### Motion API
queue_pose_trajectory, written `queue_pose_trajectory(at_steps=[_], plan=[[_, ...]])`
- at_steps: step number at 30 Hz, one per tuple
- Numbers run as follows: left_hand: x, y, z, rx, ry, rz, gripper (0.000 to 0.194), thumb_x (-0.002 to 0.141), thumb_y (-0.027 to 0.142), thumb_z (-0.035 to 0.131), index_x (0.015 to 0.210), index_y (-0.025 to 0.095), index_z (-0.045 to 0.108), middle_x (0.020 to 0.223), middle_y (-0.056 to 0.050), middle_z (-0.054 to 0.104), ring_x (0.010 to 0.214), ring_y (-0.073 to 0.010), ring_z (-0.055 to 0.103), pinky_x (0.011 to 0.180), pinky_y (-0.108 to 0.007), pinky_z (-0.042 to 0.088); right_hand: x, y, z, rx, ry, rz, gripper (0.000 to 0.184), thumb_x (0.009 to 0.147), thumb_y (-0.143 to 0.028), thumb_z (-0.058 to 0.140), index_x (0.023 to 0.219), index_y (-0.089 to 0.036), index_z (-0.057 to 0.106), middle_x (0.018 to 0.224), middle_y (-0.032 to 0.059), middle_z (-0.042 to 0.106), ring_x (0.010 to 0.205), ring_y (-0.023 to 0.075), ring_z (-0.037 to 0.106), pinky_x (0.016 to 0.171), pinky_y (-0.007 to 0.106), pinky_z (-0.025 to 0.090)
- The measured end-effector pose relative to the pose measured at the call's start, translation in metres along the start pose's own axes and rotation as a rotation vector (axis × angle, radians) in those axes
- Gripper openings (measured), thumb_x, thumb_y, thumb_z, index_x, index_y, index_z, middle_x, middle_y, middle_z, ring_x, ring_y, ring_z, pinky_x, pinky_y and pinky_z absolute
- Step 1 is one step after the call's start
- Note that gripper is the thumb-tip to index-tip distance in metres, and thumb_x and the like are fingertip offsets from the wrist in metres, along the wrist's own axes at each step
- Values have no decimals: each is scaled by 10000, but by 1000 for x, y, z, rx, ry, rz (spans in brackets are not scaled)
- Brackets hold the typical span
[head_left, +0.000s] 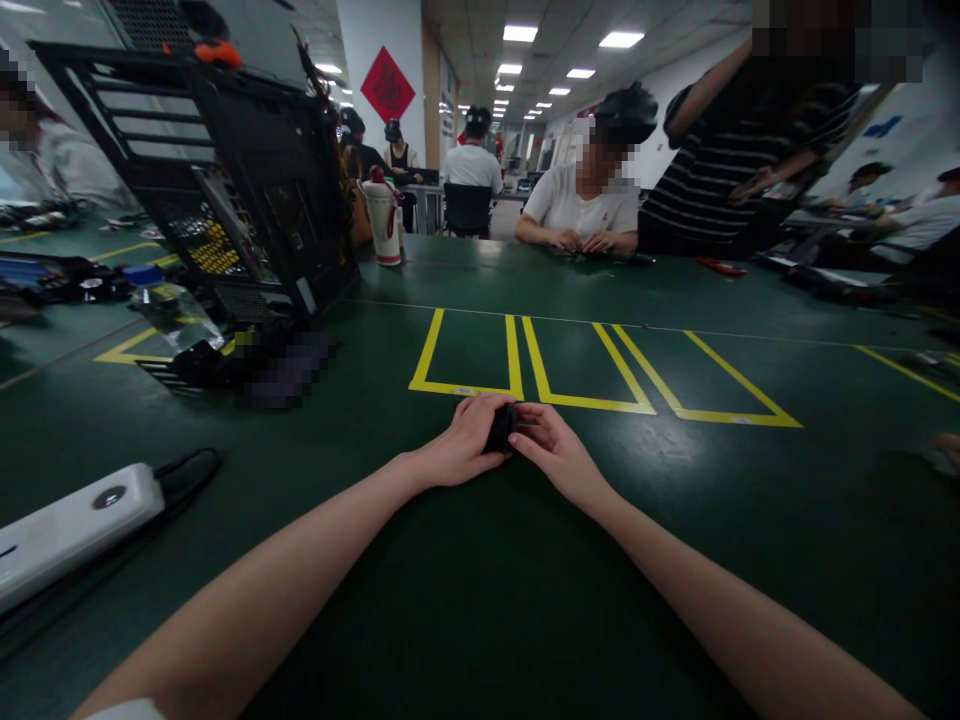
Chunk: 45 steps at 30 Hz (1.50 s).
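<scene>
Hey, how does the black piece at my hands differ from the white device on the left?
The black piece is dark and compact; the white device is pale and longer. The left hand holds the black piece; the white device lies untouched on the green table.

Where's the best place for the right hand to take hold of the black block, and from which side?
Probably the right edge of the block, from the right: the left hand wraps its left side, while that edge faces the right hand. The finer shape is too dark to judge.
</scene>
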<state>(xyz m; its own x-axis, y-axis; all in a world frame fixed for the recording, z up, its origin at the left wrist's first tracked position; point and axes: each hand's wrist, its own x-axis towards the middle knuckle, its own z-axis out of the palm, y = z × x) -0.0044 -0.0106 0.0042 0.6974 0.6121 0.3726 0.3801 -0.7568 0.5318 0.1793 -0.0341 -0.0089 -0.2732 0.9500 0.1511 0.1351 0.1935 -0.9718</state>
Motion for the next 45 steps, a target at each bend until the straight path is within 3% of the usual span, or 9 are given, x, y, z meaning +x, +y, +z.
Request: queue_pose_trajectory(at_steps=[5,13,19,25,32,39,45], plan=[[1,-1,1,3,8,8,584,755,200,565,1244,209,245,1249,-107,397,1197,-251,373,1035,-465,245,-1,0,0,-3,-51,-32,313,782,-242,588,1074,-250,474,1099,35,539,1037,187,558,901,383,471],[0,-1,1,17,9,8,575,765,207,566,1243,195,246,1234,-110,400,1187,-241,378,1036,-450,249,0,2,2,47,-26,-58,258,781,-243,588,1014,-251,477,1055,21,539,996,175,577,835,345,497],[1,2,-1,-6,-9,-23,577,758,193,567,1238,212,248,1242,-103,391,1188,-248,374,1029,-456,266,-1,1,1,-26,-37,-4,331,785,-259,572,1100,-253,472,1132,47,532,1021,195,566,860,382,493],[0,-1,0,-9,-2,-26,599,746,188,567,1247,211,240,1246,-109,392,1202,-262,362,1029,-477,253,-4,1,2,-38,-43,-93,382,747,-190,612,1090,-274,466,1108,21,527,1054,187,549,942,405,441],[0,2,-2,-23,-10,-35,555,768,209,557,1237,205,261,1247,-110,390,1184,-252,382,1022,-461,271,-2,0,3,-17,-27,-60,264,797,-231,561,1045,-259,475,1073,26,538,986,175,582,851,362,501],[1,-2,0,-48,-4,-61,589,740,196,558,1244,218,253,1247,-110,397,1183,-275,386,1006,-493,268,-3,-2,4,-128,-32,-27,401,788,-216,567,1162,-260,427,1125,45,552,1038,192,566,928,414,457],[2,-4,0,-41,5,-31,602,746,197,557,1251,225,231,1251,-104,403,1195,-261,376,1026,-487,244,-3,-3,4,-138,-31,-5,409,785,-211,573,1163,-275,430,1114,38,558,1027,199,575,923,433,464]])
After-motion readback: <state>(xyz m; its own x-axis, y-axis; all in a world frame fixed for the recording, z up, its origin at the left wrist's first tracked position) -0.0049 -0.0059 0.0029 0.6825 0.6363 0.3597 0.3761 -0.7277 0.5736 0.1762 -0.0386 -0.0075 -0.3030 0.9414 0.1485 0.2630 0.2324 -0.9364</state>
